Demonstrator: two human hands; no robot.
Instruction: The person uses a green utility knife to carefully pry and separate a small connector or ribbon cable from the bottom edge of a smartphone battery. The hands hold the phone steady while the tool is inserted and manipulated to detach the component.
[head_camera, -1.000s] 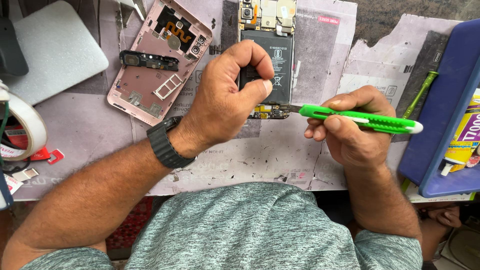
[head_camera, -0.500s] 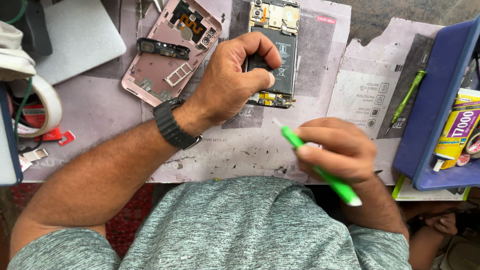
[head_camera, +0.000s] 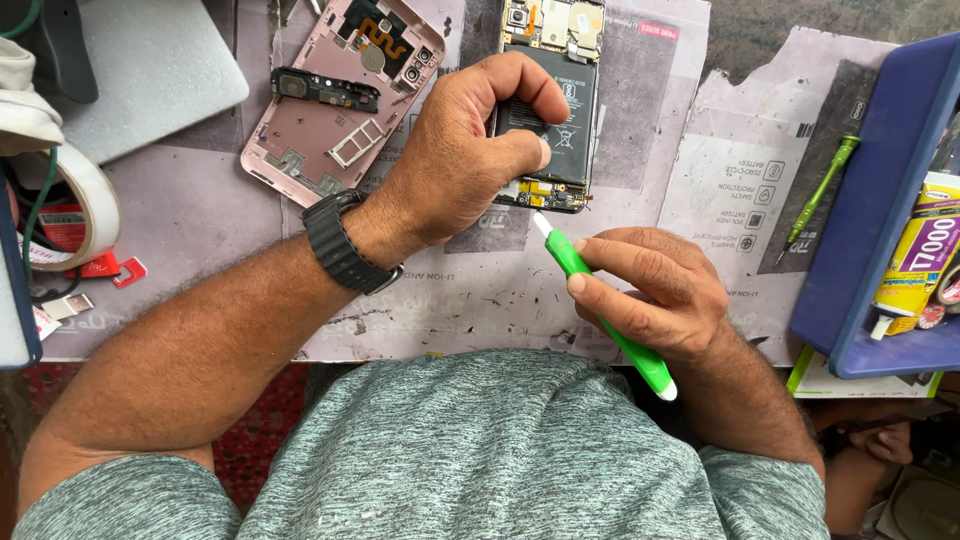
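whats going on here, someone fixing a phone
A person works on an opened smartphone with its black battery exposed on a paper-covered bench. The left hand pins the phone down by its lower end. The right hand holds a green plastic pry tool, its pale tip aimed at the phone's bottom edge. The pink back cover lies apart, beside the left wrist.

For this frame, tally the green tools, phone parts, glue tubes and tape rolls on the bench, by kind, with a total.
Green tools: 2, the green pry tool in the right hand and the green screwdriver on the paper.
Phone parts: 2, the opened phone body under the left hand and the pink back cover.
Glue tubes: 1, the yellow glue tube.
Tape rolls: 1, the white tape roll.
Total: 6
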